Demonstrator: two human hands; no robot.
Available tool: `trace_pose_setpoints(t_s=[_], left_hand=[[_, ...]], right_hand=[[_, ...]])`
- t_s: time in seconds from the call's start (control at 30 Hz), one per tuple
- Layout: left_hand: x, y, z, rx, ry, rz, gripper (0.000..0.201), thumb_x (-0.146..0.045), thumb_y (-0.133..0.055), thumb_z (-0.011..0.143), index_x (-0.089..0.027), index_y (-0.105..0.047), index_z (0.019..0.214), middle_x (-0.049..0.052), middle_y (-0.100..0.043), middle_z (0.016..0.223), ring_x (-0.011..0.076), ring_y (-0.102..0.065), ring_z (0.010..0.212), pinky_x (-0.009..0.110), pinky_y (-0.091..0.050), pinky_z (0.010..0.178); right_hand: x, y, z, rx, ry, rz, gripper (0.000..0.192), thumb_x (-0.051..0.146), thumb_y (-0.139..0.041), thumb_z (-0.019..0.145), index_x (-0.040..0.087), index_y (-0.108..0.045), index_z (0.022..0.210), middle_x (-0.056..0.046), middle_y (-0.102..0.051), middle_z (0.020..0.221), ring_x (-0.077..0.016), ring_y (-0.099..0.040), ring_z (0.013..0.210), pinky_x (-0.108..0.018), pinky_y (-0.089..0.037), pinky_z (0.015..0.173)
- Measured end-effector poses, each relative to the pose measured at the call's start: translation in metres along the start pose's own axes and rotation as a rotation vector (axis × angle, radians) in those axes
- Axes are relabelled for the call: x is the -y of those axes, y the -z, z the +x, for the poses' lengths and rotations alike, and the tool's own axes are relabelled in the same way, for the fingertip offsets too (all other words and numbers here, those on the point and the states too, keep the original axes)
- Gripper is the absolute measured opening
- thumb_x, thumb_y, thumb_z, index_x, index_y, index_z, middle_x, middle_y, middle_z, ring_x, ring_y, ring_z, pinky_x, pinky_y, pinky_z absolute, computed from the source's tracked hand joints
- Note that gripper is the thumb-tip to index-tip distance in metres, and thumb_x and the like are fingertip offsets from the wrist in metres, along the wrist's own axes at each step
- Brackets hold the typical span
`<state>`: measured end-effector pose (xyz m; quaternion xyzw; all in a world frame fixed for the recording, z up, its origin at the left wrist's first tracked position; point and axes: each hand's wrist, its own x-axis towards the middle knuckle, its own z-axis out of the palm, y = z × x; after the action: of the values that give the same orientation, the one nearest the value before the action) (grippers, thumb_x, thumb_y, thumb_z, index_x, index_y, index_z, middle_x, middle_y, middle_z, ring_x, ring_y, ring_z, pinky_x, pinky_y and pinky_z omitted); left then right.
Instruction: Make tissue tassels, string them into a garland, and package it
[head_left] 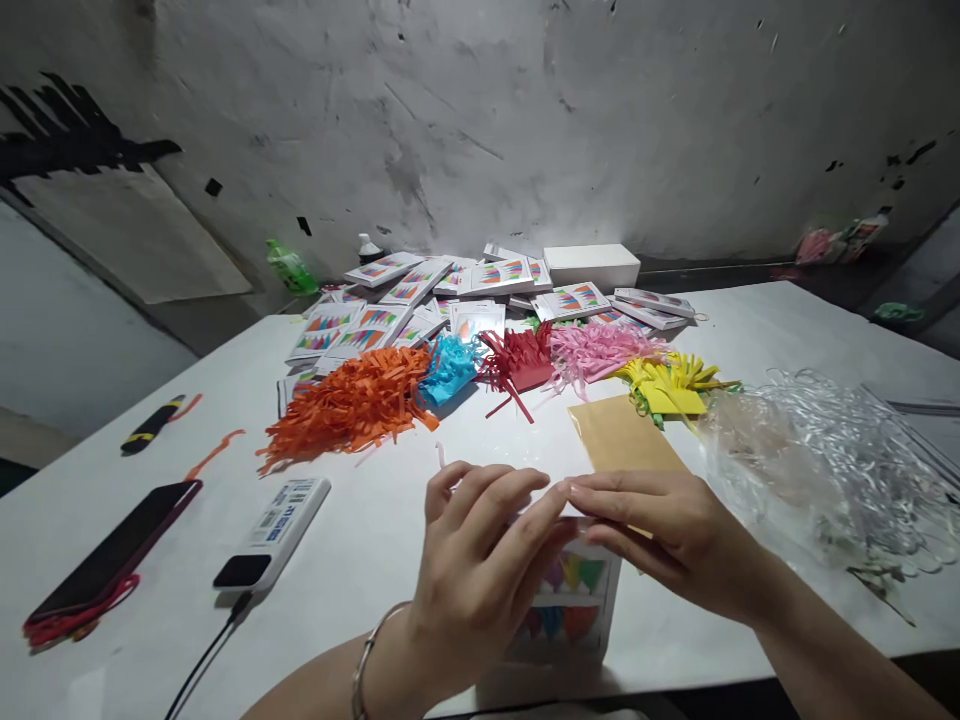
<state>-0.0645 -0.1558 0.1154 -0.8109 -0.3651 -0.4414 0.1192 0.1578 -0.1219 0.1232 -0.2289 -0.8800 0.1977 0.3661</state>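
Note:
A white box (571, 600) printed with colourful pennants stands upright at the near edge of the table. My left hand (480, 570) bends over its top from the left, fingers curled and a bracelet on the wrist. From the right, my right hand (675, 530) presses its fingers together on the same top edge. The fingertips of both hands meet there and hide much of the box's upper end. Behind my right hand lies a flat brown paper sheet or envelope (626, 435).
Tassel bundles in orange (352, 405), blue (450, 370), red (525, 358), pink (600, 350) and yellow (671, 385) cross the table. Many printed boxes (495, 277) pile up behind. Clear plastic strips (817, 460) lie right; a phone (116, 545) and a cabled white device (274, 535) lie left.

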Motion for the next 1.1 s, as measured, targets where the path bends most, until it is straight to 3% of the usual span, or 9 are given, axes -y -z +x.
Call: trace_pose_setpoints(t_s=[0.1, 0.2, 0.3, 0.6, 0.73, 0.83, 0.9, 1.0, 1.1], left_hand=[[0.011, 0.016, -0.005, 0.131, 0.031, 0.023, 0.020, -0.016, -0.062, 0.096, -0.021, -0.071, 0.113, 0.008, -0.072, 0.108, 0.0229, -0.063, 0.098, 0.044, -0.040, 0.096], [0.024, 0.024, -0.012, 0.215, 0.070, -0.167, 0.030, -0.009, -0.056, 0.097, -0.022, -0.069, 0.121, 0.008, -0.069, 0.106, 0.0172, -0.065, 0.095, 0.030, -0.052, 0.083], [0.033, 0.020, -0.014, 0.184, 0.121, -0.361, 0.035, -0.004, -0.057, 0.094, -0.022, -0.070, 0.121, 0.007, -0.068, 0.100, 0.0132, -0.067, 0.088, 0.021, -0.055, 0.072], [0.060, -0.002, -0.002, 0.057, 0.411, -0.609, 0.005, -0.015, -0.072, 0.088, -0.019, -0.075, 0.087, 0.005, -0.073, 0.084, 0.0156, -0.070, 0.079, 0.022, -0.055, 0.067], [0.086, -0.018, 0.011, 0.285, 0.369, -0.578, 0.013, -0.025, -0.066, 0.092, -0.017, -0.073, 0.085, 0.007, -0.071, 0.086, 0.0168, -0.067, 0.079, 0.025, -0.052, 0.070], [0.108, -0.041, 0.018, 0.497, 0.377, -0.508, 0.025, -0.034, -0.060, 0.095, -0.016, -0.069, 0.081, 0.006, -0.067, 0.084, 0.0168, -0.062, 0.077, 0.026, -0.048, 0.069], [0.124, -0.061, 0.018, 0.634, 0.394, -0.482, 0.031, -0.041, -0.060, 0.093, -0.016, -0.068, 0.078, 0.004, -0.064, 0.079, 0.0158, -0.058, 0.072, 0.025, -0.044, 0.064], [0.146, -0.092, 0.013, 0.866, 0.404, -0.591, 0.040, -0.053, -0.061, 0.089, -0.015, -0.068, 0.076, 0.002, -0.060, 0.073, 0.0145, -0.054, 0.068, 0.023, -0.041, 0.061], [0.155, -0.121, 0.007, 1.009, 0.419, -0.699, 0.047, -0.059, -0.061, 0.087, -0.015, -0.065, 0.072, 0.000, -0.057, 0.068, 0.0127, -0.051, 0.064, 0.022, -0.040, 0.059]], right_hand=[[-0.001, -0.013, -0.007, -0.133, 0.001, -0.002, 0.032, 0.013, -0.060, 0.096, 0.020, -0.068, 0.126, -0.009, -0.074, 0.119, -0.0157, -0.072, 0.107, -0.023, -0.056, 0.096], [-0.003, -0.021, -0.010, -0.197, -0.016, 0.036, 0.033, 0.010, -0.061, 0.094, 0.020, -0.069, 0.125, -0.009, -0.074, 0.117, -0.0158, -0.072, 0.106, -0.023, -0.058, 0.093], [-0.008, -0.028, -0.010, -0.258, -0.053, 0.106, 0.031, 0.011, -0.063, 0.093, 0.022, -0.072, 0.121, -0.007, -0.076, 0.112, -0.0157, -0.073, 0.102, -0.023, -0.059, 0.089], [-0.035, -0.058, 0.000, -0.453, -0.273, 0.297, 0.011, 0.024, -0.069, 0.090, 0.024, -0.077, 0.099, -0.004, -0.077, 0.094, -0.0187, -0.073, 0.089, -0.026, -0.060, 0.076], [-0.050, -0.090, 0.007, -0.568, -0.409, 0.263, 0.016, 0.034, -0.068, 0.090, 0.020, -0.071, 0.082, -0.003, -0.070, 0.079, -0.0170, -0.068, 0.072, -0.025, -0.056, 0.060], [-0.056, -0.116, 0.006, -0.644, -0.517, 0.166, 0.025, 0.034, -0.058, 0.095, 0.020, -0.067, 0.077, -0.004, -0.068, 0.075, -0.0180, -0.067, 0.072, -0.028, -0.055, 0.063], [-0.060, -0.126, -0.001, -0.621, -0.578, 0.105, 0.027, 0.033, -0.054, 0.097, 0.020, -0.068, 0.078, -0.004, -0.068, 0.074, -0.0187, -0.067, 0.071, -0.030, -0.055, 0.064], [-0.073, -0.115, -0.027, -0.473, -0.626, 0.038, 0.021, 0.034, -0.057, 0.096, 0.024, -0.073, 0.088, -0.004, -0.075, 0.084, -0.0200, -0.071, 0.078, -0.030, -0.058, 0.070], [-0.101, -0.072, -0.069, -0.393, -0.755, -0.095, 0.022, 0.033, -0.061, 0.092, 0.023, -0.073, 0.107, -0.009, -0.075, 0.109, -0.0262, -0.070, 0.101, -0.039, -0.055, 0.092]])
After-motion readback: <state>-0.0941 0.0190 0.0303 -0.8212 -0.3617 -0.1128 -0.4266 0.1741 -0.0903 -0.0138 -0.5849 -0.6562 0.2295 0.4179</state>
